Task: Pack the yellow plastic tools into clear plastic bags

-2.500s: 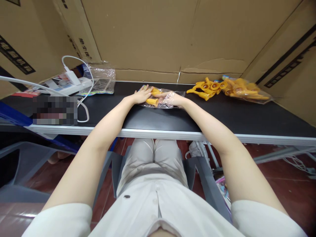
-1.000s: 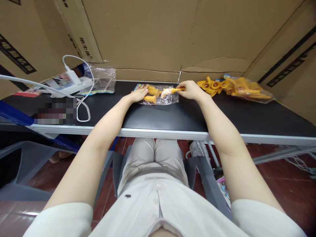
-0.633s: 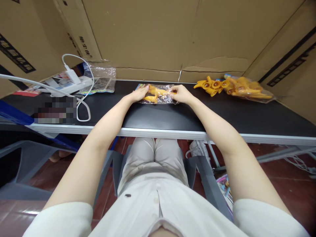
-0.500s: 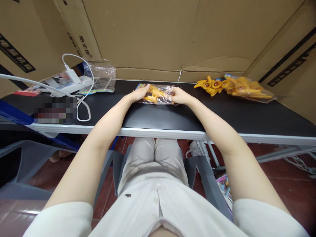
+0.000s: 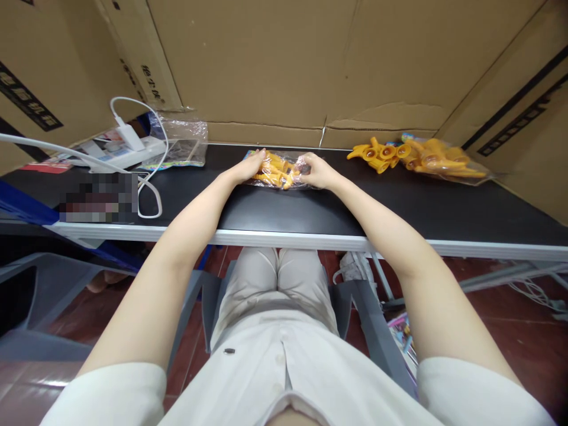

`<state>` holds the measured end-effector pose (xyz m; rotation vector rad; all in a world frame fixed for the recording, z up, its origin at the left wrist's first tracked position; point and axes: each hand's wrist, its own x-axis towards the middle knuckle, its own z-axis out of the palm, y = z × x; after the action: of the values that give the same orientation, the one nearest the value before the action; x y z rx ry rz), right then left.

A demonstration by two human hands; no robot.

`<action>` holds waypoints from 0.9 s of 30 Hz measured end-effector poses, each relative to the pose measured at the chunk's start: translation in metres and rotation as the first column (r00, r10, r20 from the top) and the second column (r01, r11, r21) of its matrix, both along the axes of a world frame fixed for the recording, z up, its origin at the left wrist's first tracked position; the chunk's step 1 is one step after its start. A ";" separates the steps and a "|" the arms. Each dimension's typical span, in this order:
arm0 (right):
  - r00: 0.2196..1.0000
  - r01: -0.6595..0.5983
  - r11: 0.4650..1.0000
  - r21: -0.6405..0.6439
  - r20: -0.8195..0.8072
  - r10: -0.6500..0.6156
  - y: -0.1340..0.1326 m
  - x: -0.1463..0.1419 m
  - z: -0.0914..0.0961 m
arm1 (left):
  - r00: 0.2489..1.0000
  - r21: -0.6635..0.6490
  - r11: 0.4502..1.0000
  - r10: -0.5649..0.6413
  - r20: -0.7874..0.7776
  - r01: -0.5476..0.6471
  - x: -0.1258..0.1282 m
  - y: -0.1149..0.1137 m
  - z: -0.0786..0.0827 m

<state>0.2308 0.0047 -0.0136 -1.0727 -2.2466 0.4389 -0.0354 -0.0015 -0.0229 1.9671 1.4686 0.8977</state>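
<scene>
In front of me on the black table lies a clear plastic bag (image 5: 270,180) with several yellow-orange plastic pieces (image 5: 276,165) inside. They look like small hollow horn- or trumpet-shaped parts. My left hand (image 5: 248,167) grips the bag's left end, its fingertips on the plastic beside the pieces. At the right end, my right hand (image 5: 318,171) has its fingers curled and its thumb bent in around the plastic. Whether its fingertips also touch a yellow piece I cannot tell.
More loose yellow pieces (image 5: 379,155) lie to the right, touching a filled clear bag (image 5: 444,158). On the left are another clear bag (image 5: 189,148), a white power strip (image 5: 133,155) and a looping white cable (image 5: 160,204). Cardboard walls (image 5: 266,65) stand behind the table.
The yellow pieces in the bag have shifted and bunched toward the left. My right hand's fingers are more curled, and my left hand has turned slightly more upright.
</scene>
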 end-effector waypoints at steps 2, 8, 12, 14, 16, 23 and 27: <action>0.997 0.071 0.997 -0.008 0.035 -0.071 0.001 0.000 -0.001 | 0.995 -0.052 0.998 0.027 -0.093 -0.032 0.004 -0.007 0.008; 0.987 -0.001 0.968 -0.250 -0.153 -0.038 -0.005 0.000 -0.001 | 0.991 -0.079 0.994 0.067 -0.116 -0.076 0.008 -0.016 0.018; 0.960 -0.027 0.945 -0.325 -0.273 -0.067 -0.008 0.001 0.001 | 0.991 -0.063 0.992 0.102 -0.090 -0.108 0.005 -0.014 0.017; 0.953 -0.036 0.930 -0.366 -0.294 -0.079 -0.008 0.004 0.002 | 0.990 -0.064 0.989 0.133 -0.053 -0.136 0.003 -0.013 0.016; 0.947 -0.053 0.916 -0.397 -0.311 -0.080 -0.008 0.006 0.001 | 0.987 -0.065 0.985 0.160 0.000 -0.159 0.000 -0.011 0.013; 0.949 -0.124 0.878 -0.463 -0.314 -0.032 -0.009 0.007 0.005 | 0.986 -0.043 0.986 0.160 0.039 -0.158 -0.008 -0.003 0.004; 0.987 0.136 0.942 -0.308 -0.038 -0.155 -0.008 0.013 0.019 | 0.979 -0.038 0.987 0.163 0.126 -0.159 -0.010 0.003 0.000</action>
<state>0.2442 -0.0029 0.0059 -1.3508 -2.0705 0.7631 -0.0454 0.0011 -0.0233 1.7548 1.5729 1.0480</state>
